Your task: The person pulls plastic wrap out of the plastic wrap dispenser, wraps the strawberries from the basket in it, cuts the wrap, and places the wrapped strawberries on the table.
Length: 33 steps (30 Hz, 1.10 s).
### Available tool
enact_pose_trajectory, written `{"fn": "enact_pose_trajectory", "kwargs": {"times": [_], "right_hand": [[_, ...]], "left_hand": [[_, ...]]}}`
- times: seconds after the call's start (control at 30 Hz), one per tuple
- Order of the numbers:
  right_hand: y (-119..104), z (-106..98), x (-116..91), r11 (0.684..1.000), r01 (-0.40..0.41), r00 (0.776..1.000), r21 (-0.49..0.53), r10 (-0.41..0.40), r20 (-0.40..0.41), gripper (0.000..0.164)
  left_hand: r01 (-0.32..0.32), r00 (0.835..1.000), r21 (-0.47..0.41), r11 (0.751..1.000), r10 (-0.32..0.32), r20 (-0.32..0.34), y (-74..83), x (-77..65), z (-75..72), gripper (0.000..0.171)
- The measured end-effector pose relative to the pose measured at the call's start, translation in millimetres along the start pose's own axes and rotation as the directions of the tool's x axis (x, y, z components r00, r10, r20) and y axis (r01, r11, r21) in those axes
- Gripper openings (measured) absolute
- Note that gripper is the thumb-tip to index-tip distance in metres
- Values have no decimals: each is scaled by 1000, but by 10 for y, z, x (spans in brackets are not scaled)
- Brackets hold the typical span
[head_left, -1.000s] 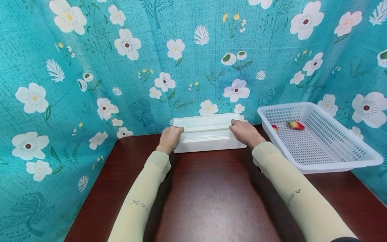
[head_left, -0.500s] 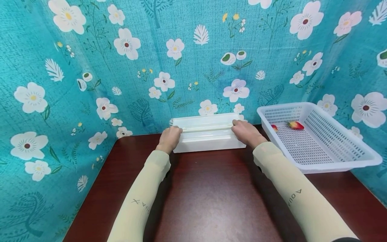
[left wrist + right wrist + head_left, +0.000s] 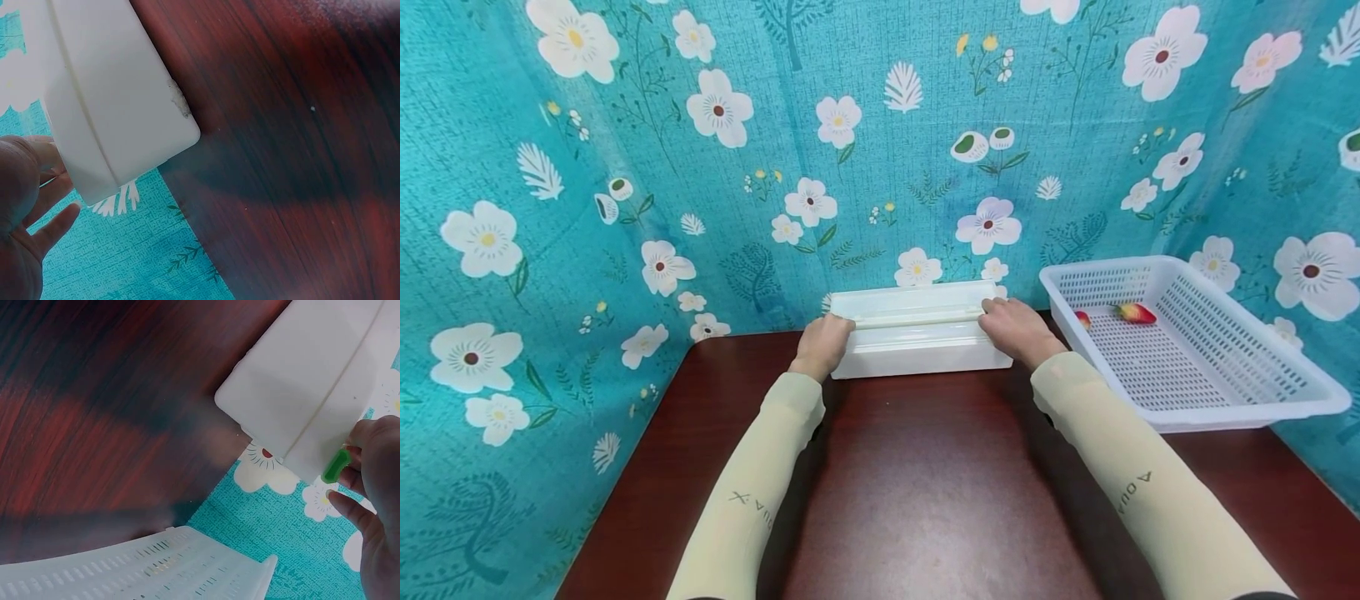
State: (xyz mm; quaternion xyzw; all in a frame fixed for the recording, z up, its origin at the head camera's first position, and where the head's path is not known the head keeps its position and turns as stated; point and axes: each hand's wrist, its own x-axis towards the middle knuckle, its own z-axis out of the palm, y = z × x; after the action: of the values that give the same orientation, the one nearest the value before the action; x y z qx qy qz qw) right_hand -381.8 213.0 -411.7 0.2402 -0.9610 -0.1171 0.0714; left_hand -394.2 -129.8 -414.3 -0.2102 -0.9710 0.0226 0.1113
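A long white box (image 3: 921, 358), shaped like a cling film dispenser, lies across the far side of the dark red table. Along its top runs a pale bar (image 3: 917, 318), with a whitish panel (image 3: 913, 297) behind it. My left hand (image 3: 822, 342) grips the box at the left end of the bar. At the opposite end my right hand (image 3: 1018, 329) grips it, fingers curled. Close to my right fingers, a small green piece (image 3: 336, 466) shows at the box end in the right wrist view. Both hands hide the bar's ends, and the inside is unclear.
A white perforated plastic basket (image 3: 1195, 408) stands on the right of the table (image 3: 917, 483), close to my right forearm. Inside are a red and yellow strawberry (image 3: 1135, 313) and another red piece (image 3: 1083, 319). A blue flowered cloth (image 3: 880, 167) hangs behind and at both sides.
My right hand has shifted slightly to the right along the bar, so a little more of it shows. The left hand, box and basket stay in place.
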Motion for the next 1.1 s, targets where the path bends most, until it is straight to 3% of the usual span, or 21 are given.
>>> {"fn": "enact_pose_trajectory", "kwargs": {"times": [0.37, 0.63, 1.1], "right_hand": [[64, 5, -26, 997, 55, 997, -52, -57, -47, 5], [74, -42, -61, 994, 89, 994, -59, -93, -64, 12], [146, -93, -160, 978, 202, 970, -48, -207, -126, 10]], "left_hand": [[-38, 997, 17, 999, 39, -65, -29, -45, -12, 18], [-57, 995, 21, 998, 59, -75, -64, -87, -24, 18], [-121, 988, 14, 992, 122, -96, -111, -182, -87, 23]]}}
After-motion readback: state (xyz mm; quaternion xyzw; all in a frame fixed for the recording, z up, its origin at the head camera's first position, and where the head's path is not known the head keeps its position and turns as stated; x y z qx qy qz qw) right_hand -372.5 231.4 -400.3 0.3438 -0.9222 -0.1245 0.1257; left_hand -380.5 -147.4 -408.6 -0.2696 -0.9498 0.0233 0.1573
